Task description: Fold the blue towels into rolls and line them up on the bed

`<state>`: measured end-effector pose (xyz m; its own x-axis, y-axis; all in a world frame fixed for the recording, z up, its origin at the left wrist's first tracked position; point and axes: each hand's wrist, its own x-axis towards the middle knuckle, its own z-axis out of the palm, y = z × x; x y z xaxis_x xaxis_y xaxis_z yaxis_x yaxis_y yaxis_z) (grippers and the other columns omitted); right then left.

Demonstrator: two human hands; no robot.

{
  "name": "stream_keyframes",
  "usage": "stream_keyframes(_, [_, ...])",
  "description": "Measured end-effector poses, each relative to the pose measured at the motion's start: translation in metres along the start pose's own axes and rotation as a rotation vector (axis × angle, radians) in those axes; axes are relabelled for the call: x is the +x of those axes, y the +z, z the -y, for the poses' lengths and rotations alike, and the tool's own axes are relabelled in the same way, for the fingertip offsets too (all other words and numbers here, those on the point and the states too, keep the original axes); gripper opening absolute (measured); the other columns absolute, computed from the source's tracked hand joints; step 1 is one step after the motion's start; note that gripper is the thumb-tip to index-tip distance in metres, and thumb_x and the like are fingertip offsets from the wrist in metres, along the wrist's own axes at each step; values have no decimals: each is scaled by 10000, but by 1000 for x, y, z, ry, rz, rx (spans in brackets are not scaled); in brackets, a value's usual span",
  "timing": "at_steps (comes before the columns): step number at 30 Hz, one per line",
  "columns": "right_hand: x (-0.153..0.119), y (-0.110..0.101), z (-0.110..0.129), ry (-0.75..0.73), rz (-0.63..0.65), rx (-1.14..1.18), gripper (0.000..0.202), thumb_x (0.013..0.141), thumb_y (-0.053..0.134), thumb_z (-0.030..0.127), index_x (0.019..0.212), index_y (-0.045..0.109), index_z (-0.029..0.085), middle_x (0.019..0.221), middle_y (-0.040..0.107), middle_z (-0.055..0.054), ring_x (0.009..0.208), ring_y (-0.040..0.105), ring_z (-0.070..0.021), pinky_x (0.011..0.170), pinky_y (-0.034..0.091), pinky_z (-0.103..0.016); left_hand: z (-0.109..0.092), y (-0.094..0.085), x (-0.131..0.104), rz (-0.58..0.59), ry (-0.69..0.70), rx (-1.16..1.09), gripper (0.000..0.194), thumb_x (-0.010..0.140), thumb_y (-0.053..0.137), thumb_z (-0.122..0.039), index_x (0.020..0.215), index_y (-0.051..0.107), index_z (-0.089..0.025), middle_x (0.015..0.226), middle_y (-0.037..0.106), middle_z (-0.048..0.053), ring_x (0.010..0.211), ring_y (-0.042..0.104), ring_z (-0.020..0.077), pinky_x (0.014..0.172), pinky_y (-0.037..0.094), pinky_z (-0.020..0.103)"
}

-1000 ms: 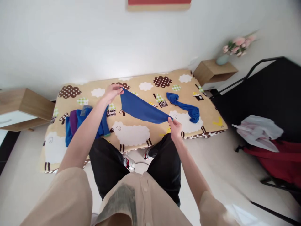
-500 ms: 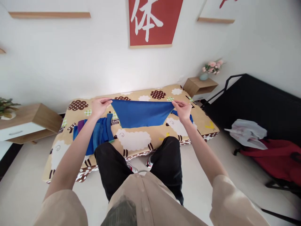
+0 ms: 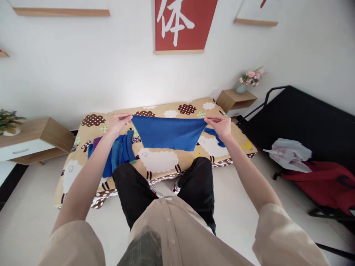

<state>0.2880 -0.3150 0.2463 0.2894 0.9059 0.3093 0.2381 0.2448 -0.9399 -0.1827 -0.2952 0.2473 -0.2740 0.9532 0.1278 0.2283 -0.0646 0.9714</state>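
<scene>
Since a moment ago my hands have drawn slightly wider apart, so the blue cloth (image 3: 169,133) hangs tauter, its top edge nearly straight above the bed (image 3: 166,162). My left hand (image 3: 118,122) pinches one upper corner and my right hand (image 3: 220,125) pinches the other, both closed on the fabric. Behind the cloth's right end, a second blue piece (image 3: 213,133) on the bed is mostly hidden by my right hand. Left of the cloth, a folded stack of blue and purple cloths (image 3: 116,152) lies on the bedcover, partly covered by my forearm. The held cloth looks soft and matte, tapering downward; the bedcover is tan, printed with sheep.
</scene>
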Motion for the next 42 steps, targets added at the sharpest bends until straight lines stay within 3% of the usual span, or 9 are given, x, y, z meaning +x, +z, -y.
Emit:
stream_keyframes(6, [-6, -9, -12, 50, 32, -48, 379, 593, 974, 384, 815, 783, 143, 760, 775, -79, 710, 740, -221, 724, 650, -360, 5, 5, -20, 33, -51, -72, 384, 612, 936, -362, 907, 810, -151, 907, 777, 111, 846, 750, 240, 786, 631, 340])
stream_keyframes(10, [-14, -17, -28, 242, 87, -11, 379, 585, 995, 335, 819, 782, 126, 719, 754, -80, 598, 702, -179, 623, 642, -321, 18, 4, -40, 113, -188, -133, 411, 581, 965, -332, 911, 801, -152, 917, 771, 110, 866, 761, 241, 861, 642, 371])
stream_keyframes(16, [-26, -23, -55, 477, 154, 62, 366, 547, 1020, 287, 775, 767, 153, 739, 760, -79, 600, 715, -174, 563, 654, -283, 42, 3, -62, 162, -324, -143, 424, 554, 973, -325, 903, 807, -149, 943, 775, 119, 879, 764, 256, 935, 640, 409])
stream_keyframes(20, [-25, -19, -75, 529, 178, 63, 430, 477, 1041, 333, 758, 767, 157, 739, 762, -77, 593, 719, -185, 537, 658, -281, 57, 7, -60, 173, -362, -125, 435, 537, 984, -337, 883, 807, -142, 940, 775, 125, 888, 764, 281, 955, 636, 458])
stream_keyframes(25, [-12, -3, -107, 574, 183, 76, 432, 478, 1042, 303, 772, 767, 147, 720, 754, -70, 573, 709, -174, 549, 663, -282, 79, 16, -43, 161, -398, -130, 415, 552, 986, -316, 866, 794, -124, 916, 767, 134, 864, 764, 273, 972, 627, 467])
stream_keyframes(31, [35, 48, -149, 480, 109, 107, 325, 599, 986, 236, 800, 754, 131, 734, 741, -52, 617, 704, -142, 702, 659, -296, 95, 41, 13, 69, -378, -106, 288, 629, 924, -184, 852, 756, -113, 884, 757, 115, 814, 750, 217, 934, 628, 415])
stream_keyframes(36, [78, 80, -166, 183, 30, 99, 286, 707, 906, 300, 895, 746, 156, 787, 739, -37, 724, 721, -172, 802, 630, -361, 97, 53, 52, -51, -121, -44, 258, 751, 830, -242, 976, 770, -133, 946, 766, 106, 899, 749, 215, 912, 613, 372])
stream_keyframes(39, [81, 82, -179, 95, 55, 75, 294, 717, 887, 334, 921, 739, 182, 850, 747, -38, 796, 724, -179, 831, 612, -363, 111, 50, 45, -120, -29, 45, 300, 758, 802, -296, 1019, 786, -149, 998, 777, 94, 964, 747, 227, 929, 604, 364])
stream_keyframes(42, [63, 79, -206, 132, 104, 29, 294, 685, 896, 330, 889, 735, 193, 836, 742, -26, 789, 706, -170, 806, 599, -339, 147, 50, 16, -136, -45, 135, 305, 748, 795, -328, 1014, 803, -179, 1020, 787, 77, 998, 742, 236, 958, 595, 376])
